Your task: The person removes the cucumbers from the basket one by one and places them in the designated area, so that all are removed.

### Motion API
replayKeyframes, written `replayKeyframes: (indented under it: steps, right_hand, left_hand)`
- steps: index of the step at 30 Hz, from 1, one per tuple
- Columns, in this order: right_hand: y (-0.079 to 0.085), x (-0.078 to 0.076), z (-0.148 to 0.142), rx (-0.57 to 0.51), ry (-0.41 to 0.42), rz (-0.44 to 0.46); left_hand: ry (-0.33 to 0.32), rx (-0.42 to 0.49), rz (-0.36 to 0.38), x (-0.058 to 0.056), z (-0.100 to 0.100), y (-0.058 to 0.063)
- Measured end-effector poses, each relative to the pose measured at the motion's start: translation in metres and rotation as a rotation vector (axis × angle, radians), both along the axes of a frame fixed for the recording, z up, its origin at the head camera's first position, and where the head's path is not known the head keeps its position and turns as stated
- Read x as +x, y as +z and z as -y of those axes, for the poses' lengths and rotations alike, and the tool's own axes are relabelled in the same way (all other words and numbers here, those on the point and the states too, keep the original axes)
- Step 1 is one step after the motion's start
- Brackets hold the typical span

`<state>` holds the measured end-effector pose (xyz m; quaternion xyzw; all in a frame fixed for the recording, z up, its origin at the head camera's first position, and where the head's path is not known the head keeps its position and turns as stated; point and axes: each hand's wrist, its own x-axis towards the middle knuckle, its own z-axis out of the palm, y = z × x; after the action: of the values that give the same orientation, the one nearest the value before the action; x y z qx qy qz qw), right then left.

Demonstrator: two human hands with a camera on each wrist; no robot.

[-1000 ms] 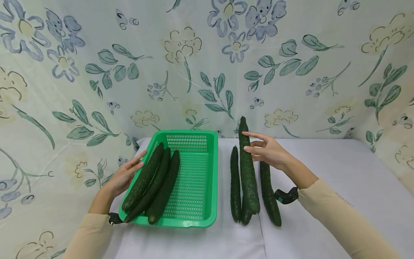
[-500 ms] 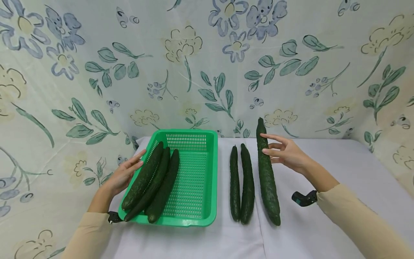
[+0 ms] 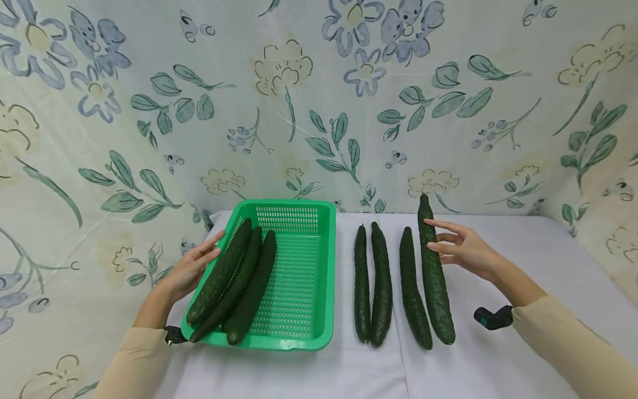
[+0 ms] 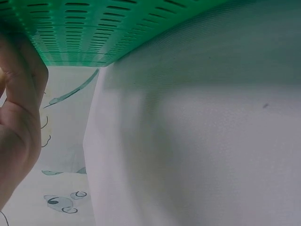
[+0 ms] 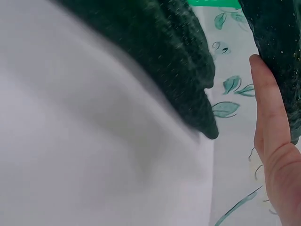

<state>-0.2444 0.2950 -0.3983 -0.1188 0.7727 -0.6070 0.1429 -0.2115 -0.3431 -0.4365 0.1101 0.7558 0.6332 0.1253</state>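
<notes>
My right hand [image 3: 463, 249] grips a long dark green cucumber [image 3: 436, 282] near its upper end, thumb and fingers on its sides. In the right wrist view this held cucumber [image 5: 277, 37] appears raised beside my fingers. Just left of it lies another cucumber [image 3: 415, 299], and farther left a close pair, one cucumber [image 3: 381, 288] beside a thinner cucumber [image 3: 361, 288]. My left hand [image 3: 186, 271] rests with extended fingers against the left side of the green plastic basket [image 3: 326, 277]. Three cucumbers lie side by side along the basket's left, including the rightmost cucumber [image 3: 255, 293].
A white cloth [image 3: 359, 374] covers the table under the basket and cucumbers. Behind hangs a floral curtain [image 3: 319, 100], close to the table's back edge. Small black cameras are strapped to both wrists, such as the right wrist camera [image 3: 493, 318].
My right hand has carried the held cucumber rightward, from over the close pair, past the single cucumber, to that one's right. It hangs lower now. The left hand and basket stay put.
</notes>
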Motion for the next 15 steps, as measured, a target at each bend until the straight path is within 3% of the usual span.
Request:
replayKeyframes:
  steps: [15]
  right_hand:
    - [-0.028,0.005,-0.022,0.028,-0.018,0.029]
  left_hand:
    - [-0.002,0.005,0.000,0.000,0.000,0.001]
